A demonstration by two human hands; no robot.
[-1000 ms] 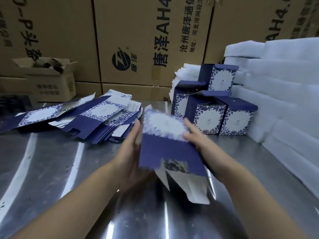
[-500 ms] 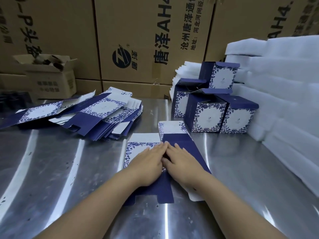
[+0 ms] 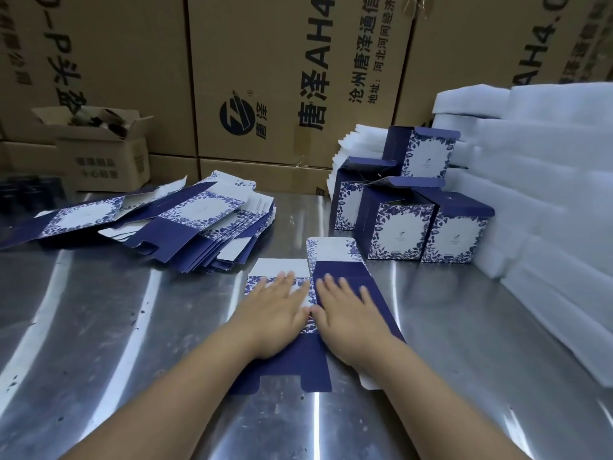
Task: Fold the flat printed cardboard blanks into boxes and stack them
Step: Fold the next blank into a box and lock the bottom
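We have both hands flat on one blank (image 3: 298, 366), which lies unfolded on the steel table (image 3: 99, 327) right in front of us. Our left hand (image 3: 275, 313) is spread wide, fingers straight, palm down on the white panel with the blue flower border. Our right hand (image 3: 348, 317) is spread the same way on the plain navy panel beside it. The two hands lie side by side, thumbs nearly touching along the crease between the panels. Neither hand grips anything; they only press the card down. A rounded white flap of the blank sticks out past our right fingertips, and a navy panel with a notched edge lies between our forearms, toward us.

To the left, further back on the table, a loose pile of flat blanks (image 3: 199, 220) fans out, navy and white faces mixed. To the right, just beyond the blank, stand the folded boxes (image 3: 398, 234): two in front side by side, one behind them on the left, and one higher up at the back. White foam sheets (image 3: 547, 194) are stacked along the right edge, touching the boxes. Big brown cartons (image 3: 265, 78) with black print form the back wall, and a small open carton (image 3: 99, 154) sits at the far left.
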